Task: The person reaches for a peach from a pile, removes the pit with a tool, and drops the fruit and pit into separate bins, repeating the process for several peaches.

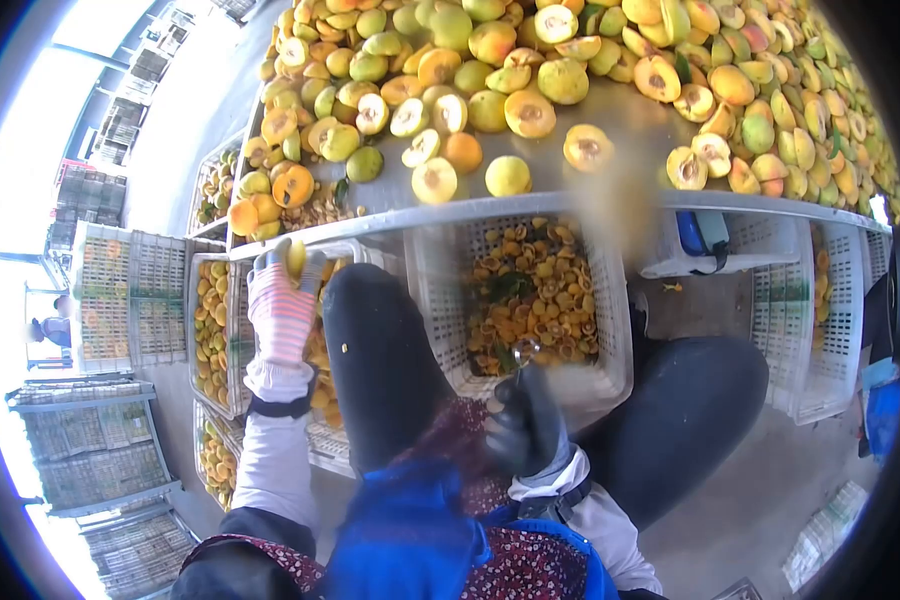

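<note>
My left hand [278,312], in a pink-and-white striped glove with grey fingertips, is closed around a yellow-green peach piece [296,260] just below the table edge at the left. Beneath it is a white crate [345,250] with peach pieces. My right hand [526,422], in a dark glove, is closed in front of my lap. From its fist sticks up a small tool with a metal loop [523,351]; its handle is hidden. Just beyond the loop, a white crate [618,340] between my knees holds small orange-yellow scraps [540,290] and some leaves.
Halved peaches [450,65] are heaped on the metal table [390,195], whose raised edge runs across above my knees. More crates of peaches [213,310] stand at the left. A white crate [805,330] and a blue object [703,235] are at the right. A pale blur hides part of the table edge.
</note>
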A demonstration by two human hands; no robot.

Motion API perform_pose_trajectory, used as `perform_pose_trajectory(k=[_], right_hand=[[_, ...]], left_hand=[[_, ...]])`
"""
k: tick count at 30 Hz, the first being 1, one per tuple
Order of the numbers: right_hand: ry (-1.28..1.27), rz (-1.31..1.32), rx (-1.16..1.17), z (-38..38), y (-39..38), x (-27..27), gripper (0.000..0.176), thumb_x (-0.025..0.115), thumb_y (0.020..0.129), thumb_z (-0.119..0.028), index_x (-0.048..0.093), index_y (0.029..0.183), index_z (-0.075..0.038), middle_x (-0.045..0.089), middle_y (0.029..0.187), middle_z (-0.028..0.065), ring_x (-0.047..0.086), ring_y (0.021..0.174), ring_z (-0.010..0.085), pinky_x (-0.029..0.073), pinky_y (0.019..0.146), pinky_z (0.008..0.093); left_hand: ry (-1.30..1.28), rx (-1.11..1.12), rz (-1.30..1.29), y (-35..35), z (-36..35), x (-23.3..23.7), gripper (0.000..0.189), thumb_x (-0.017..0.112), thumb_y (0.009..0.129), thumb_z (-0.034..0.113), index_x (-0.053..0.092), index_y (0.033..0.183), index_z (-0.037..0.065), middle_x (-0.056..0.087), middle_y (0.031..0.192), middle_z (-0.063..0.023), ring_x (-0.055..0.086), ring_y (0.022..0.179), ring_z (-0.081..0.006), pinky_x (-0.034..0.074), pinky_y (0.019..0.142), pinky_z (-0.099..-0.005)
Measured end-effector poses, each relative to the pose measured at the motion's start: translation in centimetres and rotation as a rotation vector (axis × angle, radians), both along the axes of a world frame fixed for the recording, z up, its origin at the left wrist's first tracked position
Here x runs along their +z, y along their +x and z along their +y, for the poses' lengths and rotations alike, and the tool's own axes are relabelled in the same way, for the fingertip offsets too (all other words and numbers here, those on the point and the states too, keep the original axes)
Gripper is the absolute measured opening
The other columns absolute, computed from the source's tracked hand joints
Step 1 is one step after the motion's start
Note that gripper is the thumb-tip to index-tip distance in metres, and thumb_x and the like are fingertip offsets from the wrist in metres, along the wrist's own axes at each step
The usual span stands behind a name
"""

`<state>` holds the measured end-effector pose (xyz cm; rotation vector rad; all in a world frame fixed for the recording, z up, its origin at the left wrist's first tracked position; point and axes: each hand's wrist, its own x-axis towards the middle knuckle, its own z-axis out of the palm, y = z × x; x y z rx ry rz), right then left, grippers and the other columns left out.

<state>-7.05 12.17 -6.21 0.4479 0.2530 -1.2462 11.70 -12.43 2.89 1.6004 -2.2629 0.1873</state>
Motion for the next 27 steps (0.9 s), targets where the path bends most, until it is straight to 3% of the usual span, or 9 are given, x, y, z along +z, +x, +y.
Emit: perform_pose_trajectory(k=[1, 2, 6, 11, 14, 17, 22, 25, 27], right_hand=[[0.073, 0.054, 0.028, -0.4, -0.1, 0.5, 0.042, 0.047, 0.093, -0.053, 0.055, 0.089, -0.012, 0.038, 0.058, -0.0032, 0.033, 0.045, 0.0085, 0.026, 0.04, 0.0233], [0.151, 0.109, 0.054, -0.7, -0.1, 0.9, 0.043, 0.048, 0.093, -0.053, 0.054, 0.087, -0.01, 0.038, 0.057, -0.0029, 0.034, 0.045, 0.009, 0.027, 0.04, 0.0242], [0.24, 0.526, 0.074, -1.3, 1.2, 0.9, 0.043, 0.054, 0.088, -0.056, 0.052, 0.09, -0.013, 0.04, 0.057, -0.0039, 0.035, 0.044, 0.0089, 0.03, 0.04, 0.0228], [0.294, 0.422, 0.004, -1.3, 0.3, 0.4, 0.041, 0.051, 0.091, -0.051, 0.054, 0.093, -0.01, 0.045, 0.061, -0.0015, 0.041, 0.047, 0.0108, 0.035, 0.043, 0.0232], [0.269, 0.569, -0.023, -1.6, 0.0, 1.5, 0.04, 0.044, 0.097, -0.044, 0.055, 0.093, -0.006, 0.044, 0.064, -0.0021, 0.041, 0.05, 0.0104, 0.035, 0.048, 0.0216], [0.179, 0.883, -0.099, -1.6, -0.1, 2.6, 0.032, 0.047, 0.097, -0.037, 0.055, 0.095, -0.006, 0.047, 0.065, -0.0009, 0.043, 0.05, 0.0101, 0.036, 0.046, 0.0234], [0.105, 1.226, -0.1, -2.2, -0.1, 4.4, 0.021, 0.05, 0.097, -0.017, 0.055, 0.109, -0.001, 0.063, 0.078, 0.0066, 0.06, 0.065, 0.0166, 0.047, 0.055, 0.0292], [-0.095, 1.972, -0.172, -1.9, 0.1, 3.2, 0.027, 0.051, 0.095, -0.016, 0.053, 0.112, 0.004, 0.064, 0.088, 0.0134, 0.063, 0.078, 0.0205, 0.048, 0.066, 0.0313], [-0.035, 2.019, -0.172, -1.4, 0.7, 3.2, 0.026, 0.053, 0.095, -0.017, 0.053, 0.111, 0.004, 0.063, 0.087, 0.0134, 0.062, 0.076, 0.0202, 0.048, 0.066, 0.0317]], left_hand=[[-0.059, 0.004, -0.295, -0.2, -1.0, 0.3, 0.03, 0.065, 0.086, 0.024, 0.062, 0.105, 0.002, 0.064, 0.097, -0.0166, 0.062, 0.088, -0.0302, 0.048, 0.08, -0.0359], [-0.031, -0.132, 0.025, -1.2, -1.3, -0.3, 0.027, 0.067, 0.083, 0.021, 0.064, 0.103, 0.003, 0.064, 0.095, -0.0157, 0.06, 0.088, -0.0292, 0.048, 0.08, -0.0357], [0.243, -0.25, 0.141, -10.8, -2.5, -0.8, 0.032, 0.067, 0.08, 0.034, 0.064, 0.098, 0.007, 0.064, 0.094, -0.0166, 0.062, 0.088, -0.0324, 0.049, 0.077, -0.04], [0.491, -0.173, -0.189, -16.9, -8.4, -4.2, 0.049, 0.068, 0.076, 0.042, 0.059, 0.105, 0.003, 0.065, 0.101, -0.0187, 0.064, 0.093, -0.0328, 0.05, 0.083, -0.0393], [0.447, -0.36, 0.035, -16.4, -6.8, -3.2, 0.047, 0.071, 0.078, 0.037, 0.06, 0.106, 0.001, 0.065, 0.096, -0.0191, 0.063, 0.09, -0.0338, 0.05, 0.077, -0.0386], [0.412, -0.477, 0.356, -14.9, -1.5, -1.0, 0.031, 0.066, 0.084, 0.026, 0.063, 0.101, 0.001, 0.066, 0.088, -0.0113, 0.063, 0.081, -0.0186, 0.048, 0.074, -0.0282], [1.449, -0.224, 1.145, -13.4, 7.8, -2.3, 0.026, 0.057, 0.094, 0.029, 0.061, 0.1, 0.004, 0.06, 0.086, -0.0008, 0.052, 0.076, -0.0059, 0.044, 0.069, -0.0229], [1.491, -0.093, 1.356, -13.9, 10.5, -1.1, 0.028, 0.053, 0.096, 0.029, 0.059, 0.103, 0.003, 0.058, 0.082, -0.0007, 0.051, 0.075, -0.0063, 0.043, 0.067, -0.0226], [1.416, -0.2, 1.252, -13.8, 10.8, -2.0, 0.027, 0.052, 0.097, 0.027, 0.059, 0.103, 0.002, 0.057, 0.081, -0.0009, 0.049, 0.073, -0.0065, 0.042, 0.066, -0.0223]])
